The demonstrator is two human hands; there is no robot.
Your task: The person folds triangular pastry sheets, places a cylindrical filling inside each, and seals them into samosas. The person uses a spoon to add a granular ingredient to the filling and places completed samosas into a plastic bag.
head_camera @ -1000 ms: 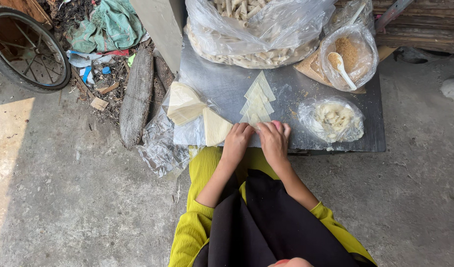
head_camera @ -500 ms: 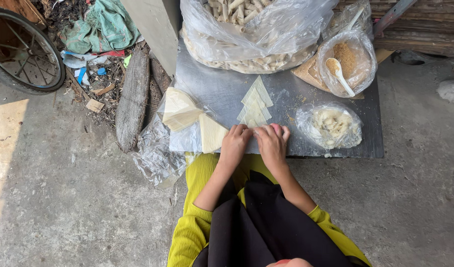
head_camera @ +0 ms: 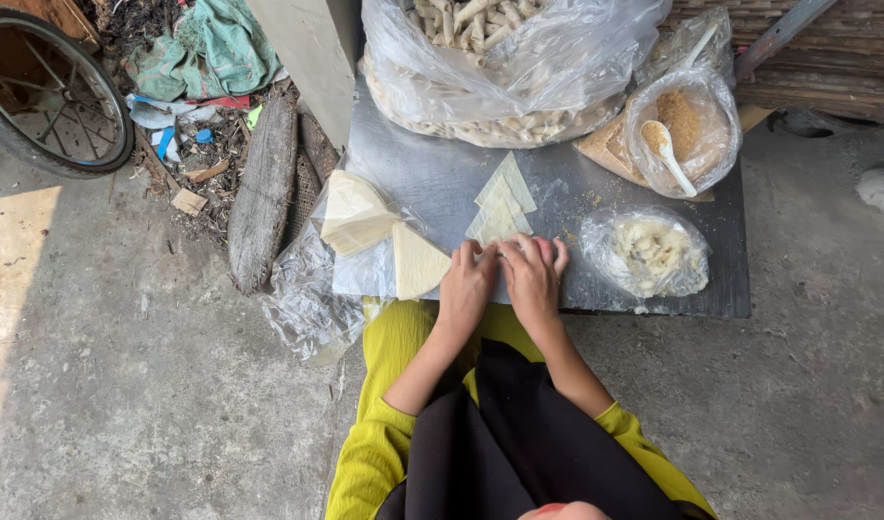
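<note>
Head view shows me both hands together at the near edge of the metal table [head_camera: 442,173]. My left hand [head_camera: 469,289] and right hand [head_camera: 532,277] lie palm down, fingers curled over the bottom of the fanned triangular wrappers [head_camera: 499,204], pressing there; what sits under the fingers I cannot tell.

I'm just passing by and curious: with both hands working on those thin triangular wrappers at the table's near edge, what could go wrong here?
The left hand and right hand press a wrapper at the very front edge of the metal table, so it might slip off. The stack of wrappers in clear plastic overhangs the table's left side and could slide to the dirty ground. The open bag of brown filling with its white spoon could tip or gather dust.
</note>
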